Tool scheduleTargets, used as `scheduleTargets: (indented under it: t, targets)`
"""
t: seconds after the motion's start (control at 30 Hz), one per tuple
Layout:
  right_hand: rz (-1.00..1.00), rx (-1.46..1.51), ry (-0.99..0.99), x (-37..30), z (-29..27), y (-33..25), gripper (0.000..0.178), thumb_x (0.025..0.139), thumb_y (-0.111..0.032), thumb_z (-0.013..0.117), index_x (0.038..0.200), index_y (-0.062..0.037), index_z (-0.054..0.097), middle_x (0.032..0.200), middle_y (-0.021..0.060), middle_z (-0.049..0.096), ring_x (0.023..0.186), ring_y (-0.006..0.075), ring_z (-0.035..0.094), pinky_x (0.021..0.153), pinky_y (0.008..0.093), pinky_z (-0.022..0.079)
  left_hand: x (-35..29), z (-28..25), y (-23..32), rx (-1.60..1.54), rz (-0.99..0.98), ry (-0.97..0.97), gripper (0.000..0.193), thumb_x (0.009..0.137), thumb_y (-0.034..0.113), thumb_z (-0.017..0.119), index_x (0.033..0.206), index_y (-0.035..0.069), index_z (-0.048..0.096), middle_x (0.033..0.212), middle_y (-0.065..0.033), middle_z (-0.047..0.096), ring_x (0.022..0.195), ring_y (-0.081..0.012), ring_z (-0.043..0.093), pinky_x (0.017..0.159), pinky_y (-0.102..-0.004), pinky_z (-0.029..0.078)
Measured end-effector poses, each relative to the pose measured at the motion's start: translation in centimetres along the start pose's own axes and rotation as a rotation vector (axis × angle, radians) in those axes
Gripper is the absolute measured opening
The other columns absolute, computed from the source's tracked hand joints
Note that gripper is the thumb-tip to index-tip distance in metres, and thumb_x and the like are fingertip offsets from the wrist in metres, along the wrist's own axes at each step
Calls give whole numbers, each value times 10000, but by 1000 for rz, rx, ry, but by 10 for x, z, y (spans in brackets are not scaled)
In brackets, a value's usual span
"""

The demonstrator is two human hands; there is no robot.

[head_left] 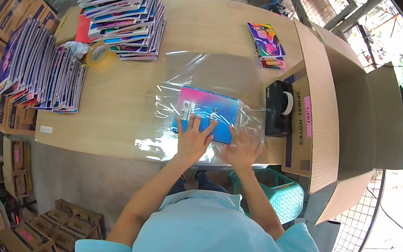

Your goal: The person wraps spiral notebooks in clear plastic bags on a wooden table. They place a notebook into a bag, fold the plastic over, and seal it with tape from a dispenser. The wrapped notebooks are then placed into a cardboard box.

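A blue and pink notebook lies on the table, with a clear plastic sheet or bag spread over and around it. My left hand rests flat on the notebook's lower left part, fingers spread. Beside the notebook's lower right corner, my right hand is laid on the plastic. It looks slightly blurred, but its fingers appear stretched out and grip nothing visible. Glare on the film hides some of its edges.
Spiral notebooks stand stacked at the far left, with another row nearer. A tape roll lies beside them. At right are a black tape dispenser, an open carton and colourful notebooks. A green stool stands below.
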State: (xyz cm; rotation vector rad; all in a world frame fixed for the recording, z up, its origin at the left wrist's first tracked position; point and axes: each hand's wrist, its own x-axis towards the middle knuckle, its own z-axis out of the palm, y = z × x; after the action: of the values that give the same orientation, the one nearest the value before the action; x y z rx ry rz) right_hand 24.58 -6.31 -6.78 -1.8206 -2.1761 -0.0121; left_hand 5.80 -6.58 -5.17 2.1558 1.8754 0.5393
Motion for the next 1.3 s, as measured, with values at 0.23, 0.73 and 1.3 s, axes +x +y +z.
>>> scheduleTargets:
  t: [0.23, 0.73, 1.3]
  targets:
    - [539, 678, 336, 21, -45, 112, 388, 854, -356, 688, 1137, -93, 660, 1048, 109, 662, 1022, 296, 633, 927, 454, 461, -1, 0, 1, 22, -60, -59, 468, 935, 310, 571, 1396, 325, 491, 1339, -219, 444, 1350, -411, 365, 1037, -767, 125]
    - [793, 666, 103, 72, -28, 171, 230, 848, -218, 723, 982, -32, 744, 853, 126, 720, 707, 139, 648, 663, 278, 512, -1, 12, -5, 61, 8, -20, 505, 934, 343, 564, 1424, 341, 443, 1387, -220, 419, 1369, -414, 342, 1004, -798, 130]
    - [368, 1701, -125, 51, -55, 41, 114, 887, -119, 662, 906, -8, 646, 855, 76, 654, 722, 151, 606, 622, 263, 479, -8, 7, -1, 27, -30, 77, 618, 822, 511, 640, 1395, 333, 489, 1346, -193, 455, 1350, -397, 370, 1000, -799, 134]
